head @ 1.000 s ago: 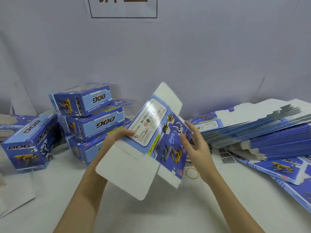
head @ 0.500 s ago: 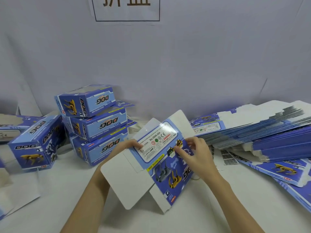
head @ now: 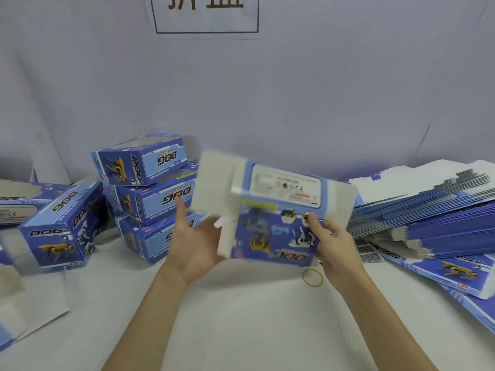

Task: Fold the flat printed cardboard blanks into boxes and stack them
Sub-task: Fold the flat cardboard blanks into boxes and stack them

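Head view: half-folded box between left hand and right hand's fingers.

Two bare forearms enter from the bottom edge and angle up toward the centre, converging. Left hand raised, palm turned toward the right, fingers mostly straight and spread; thumb points up, fingertips go behind the white flap of the half-folded box, touching it rather than clearly gripping. Right hand grips the box's right end: thumb pressed on the printed face, remaining fingers curled round behind the edge, partly hidden. Right wrist bent slightly inward. Both hands at about the same height, held above the surface. Hands motion-blurred, finger detail soft.
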Tool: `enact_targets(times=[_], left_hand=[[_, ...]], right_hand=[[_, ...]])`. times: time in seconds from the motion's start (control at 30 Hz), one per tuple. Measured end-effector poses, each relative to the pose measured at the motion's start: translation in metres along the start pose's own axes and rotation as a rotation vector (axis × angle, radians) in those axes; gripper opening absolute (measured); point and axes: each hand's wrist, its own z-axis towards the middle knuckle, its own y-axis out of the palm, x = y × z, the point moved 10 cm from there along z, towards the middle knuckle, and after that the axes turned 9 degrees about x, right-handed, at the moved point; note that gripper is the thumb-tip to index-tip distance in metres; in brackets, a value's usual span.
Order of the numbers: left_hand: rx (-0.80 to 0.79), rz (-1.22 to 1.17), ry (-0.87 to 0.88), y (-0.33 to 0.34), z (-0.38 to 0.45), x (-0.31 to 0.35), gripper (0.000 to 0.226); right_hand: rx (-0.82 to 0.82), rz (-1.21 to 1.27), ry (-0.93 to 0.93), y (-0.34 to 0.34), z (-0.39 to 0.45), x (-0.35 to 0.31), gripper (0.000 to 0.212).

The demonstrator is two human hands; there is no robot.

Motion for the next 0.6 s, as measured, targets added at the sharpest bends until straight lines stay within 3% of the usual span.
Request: enact_targets(times=[0.03, 0.1, 0.27, 0.37, 0.47, 0.6], left_hand=[[-0.043, 0.015, -0.032, 0.007, -0.002, -0.004, 0.1], [-0.018, 0.144, -0.011, 0.012, -0.001, -0.007, 0.093], [0.239, 0.676, 0.286, 0.007, 0.004, 0.009, 0.028], [0.346, 0.741, 0.266, -0.004, 0.0, 0.015, 0.037], [0.292, 0.746, 0.219, -0.009, -0.002, 0.013, 0.046], [0.324, 0.877, 0.365, -0.008, -0.001, 0.014, 0.036]], right_hand=[[-0.001, 0.06, 0.023, 0.001, -0.001, 0.0, 0.039], [0.002, 0.12, 0.054, 0.0, -0.002, 0.0, 0.042], [-0.041, 0.08, 0.014, -0.002, -0.004, -0.002, 0.037], [-0.101, 0.019, 0.02, 0.002, -0.005, 0.0, 0.042], [-0.16, -0.029, 0.047, 0.005, -0.005, 0.001, 0.04], [-0.172, -0.034, 0.067, 0.013, -0.01, 0.006, 0.056]])
